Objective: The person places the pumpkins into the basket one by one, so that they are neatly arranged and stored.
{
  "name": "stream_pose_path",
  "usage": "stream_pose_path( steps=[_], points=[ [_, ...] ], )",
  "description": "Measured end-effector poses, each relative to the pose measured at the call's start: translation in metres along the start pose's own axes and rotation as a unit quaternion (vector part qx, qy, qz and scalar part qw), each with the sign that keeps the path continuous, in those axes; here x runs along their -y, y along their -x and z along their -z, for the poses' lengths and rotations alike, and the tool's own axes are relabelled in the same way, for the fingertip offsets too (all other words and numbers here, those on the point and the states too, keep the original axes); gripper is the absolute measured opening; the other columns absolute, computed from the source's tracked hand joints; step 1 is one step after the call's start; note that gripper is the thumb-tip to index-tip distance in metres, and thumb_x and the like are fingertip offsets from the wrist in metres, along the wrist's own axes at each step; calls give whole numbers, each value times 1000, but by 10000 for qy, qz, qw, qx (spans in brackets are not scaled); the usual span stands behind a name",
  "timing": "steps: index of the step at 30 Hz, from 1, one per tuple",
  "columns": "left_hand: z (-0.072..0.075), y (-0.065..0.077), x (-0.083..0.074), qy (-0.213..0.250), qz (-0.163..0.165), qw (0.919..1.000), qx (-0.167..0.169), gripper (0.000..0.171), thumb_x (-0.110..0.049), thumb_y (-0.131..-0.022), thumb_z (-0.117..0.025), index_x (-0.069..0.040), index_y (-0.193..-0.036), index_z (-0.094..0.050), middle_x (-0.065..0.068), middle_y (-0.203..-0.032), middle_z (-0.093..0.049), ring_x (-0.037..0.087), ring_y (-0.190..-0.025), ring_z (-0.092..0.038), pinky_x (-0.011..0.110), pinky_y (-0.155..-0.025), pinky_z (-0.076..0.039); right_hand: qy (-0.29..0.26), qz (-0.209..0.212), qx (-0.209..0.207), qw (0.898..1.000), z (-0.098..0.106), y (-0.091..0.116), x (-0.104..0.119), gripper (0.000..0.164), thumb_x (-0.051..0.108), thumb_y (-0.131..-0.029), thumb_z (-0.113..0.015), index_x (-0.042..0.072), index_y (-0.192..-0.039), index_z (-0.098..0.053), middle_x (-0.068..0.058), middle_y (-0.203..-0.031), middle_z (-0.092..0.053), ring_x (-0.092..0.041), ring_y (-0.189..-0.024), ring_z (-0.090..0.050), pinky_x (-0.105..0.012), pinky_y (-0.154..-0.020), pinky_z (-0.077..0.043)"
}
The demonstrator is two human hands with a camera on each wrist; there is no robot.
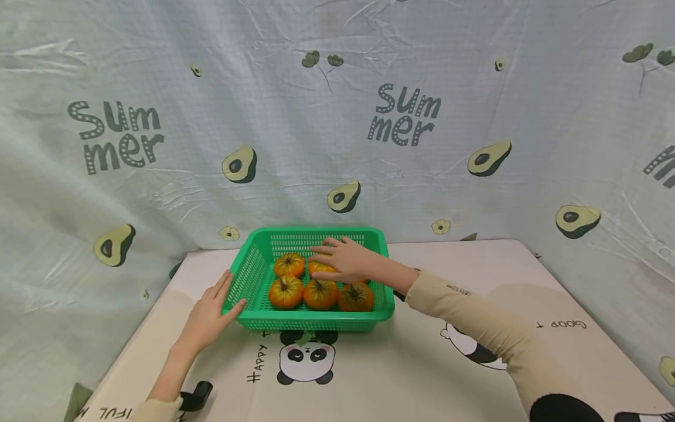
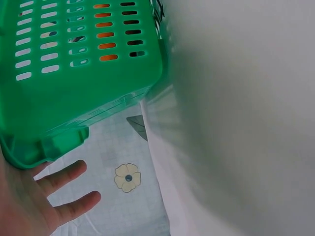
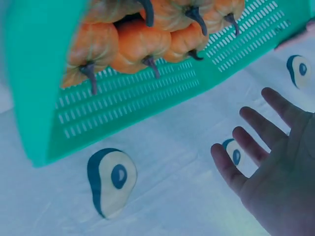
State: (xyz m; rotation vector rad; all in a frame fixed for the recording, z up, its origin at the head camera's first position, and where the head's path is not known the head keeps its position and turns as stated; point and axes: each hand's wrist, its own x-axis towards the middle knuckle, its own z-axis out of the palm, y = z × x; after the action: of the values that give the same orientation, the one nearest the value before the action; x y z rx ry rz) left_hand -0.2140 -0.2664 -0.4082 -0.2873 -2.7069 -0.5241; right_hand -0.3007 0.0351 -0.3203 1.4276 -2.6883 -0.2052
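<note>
A green plastic basket (image 1: 316,317) with slotted walls holds several small orange pumpkins (image 1: 320,295) set in two rows. In the right wrist view their dark stems show on the pumpkins (image 3: 142,46). My left hand (image 1: 207,316) rests against the basket's left side, fingers straight and spread; the left wrist view has that hand (image 2: 29,204) at the rim. Over the back right pumpkins hovers my right hand (image 1: 350,262), fingers extended and apart, holding nothing. It partly hides the pumpkins beneath. The right wrist view shows its open palm (image 3: 290,172).
The basket stands on a pale table (image 1: 422,375) printed with pandas and lettering. Close behind the table hangs a light curtain (image 1: 295,176) with avocado and "summer" prints, which also runs along both sides.
</note>
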Motion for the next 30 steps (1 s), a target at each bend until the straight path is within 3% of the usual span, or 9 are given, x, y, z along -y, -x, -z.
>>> stream_pose_path(
  steps=[7,15,18,25,30],
  points=[
    [1,2,0,283,195,9993,115,71,-38,-87,-52,4,-139,-26,23,-143,-26,44,-119,-35,59,-90,-35,57,88,-512,9986,-8,36,-7,48,47,-94,-32,24,-134,-41,1,-140,-40,-20,-126,-37,-40,-96,-37],
    [3,3,-2,387,449,9977,318,82,-44,-84,-55,3,-141,-20,22,-146,-19,45,-126,-28,61,-95,-30,-78,-31,-1271,9919,-34,75,-15,44,40,-92,-42,20,-131,-47,-1,-131,-50,-21,-119,-43,-40,-92,-40],
    [3,5,-2,258,385,9987,230,84,-45,-82,-58,3,-140,-21,23,-145,-21,46,-125,-29,60,-94,-31,-47,-195,-1367,9904,-43,89,-17,44,38,-91,-46,18,-130,-47,-2,-128,-52,-21,-117,-45,-41,-91,-41],
    [4,12,1,-554,1,9976,-413,85,-53,-75,-60,5,-133,-37,24,-137,-36,43,-114,-43,54,-81,-43,-192,-577,-1373,9887,-60,119,-21,48,42,-91,-43,18,-133,-43,-1,-129,-51,-23,-119,-44,-43,-93,-39],
    [8,18,-2,-686,-18,9969,-373,84,-53,-75,-61,4,-133,-38,23,-136,-38,42,-110,-44,55,-79,-43,-214,-775,-1674,9826,-68,136,-25,46,37,-88,-51,17,-129,-48,0,-124,-55,-20,-115,-46,-42,-91,-38]
  ],
)
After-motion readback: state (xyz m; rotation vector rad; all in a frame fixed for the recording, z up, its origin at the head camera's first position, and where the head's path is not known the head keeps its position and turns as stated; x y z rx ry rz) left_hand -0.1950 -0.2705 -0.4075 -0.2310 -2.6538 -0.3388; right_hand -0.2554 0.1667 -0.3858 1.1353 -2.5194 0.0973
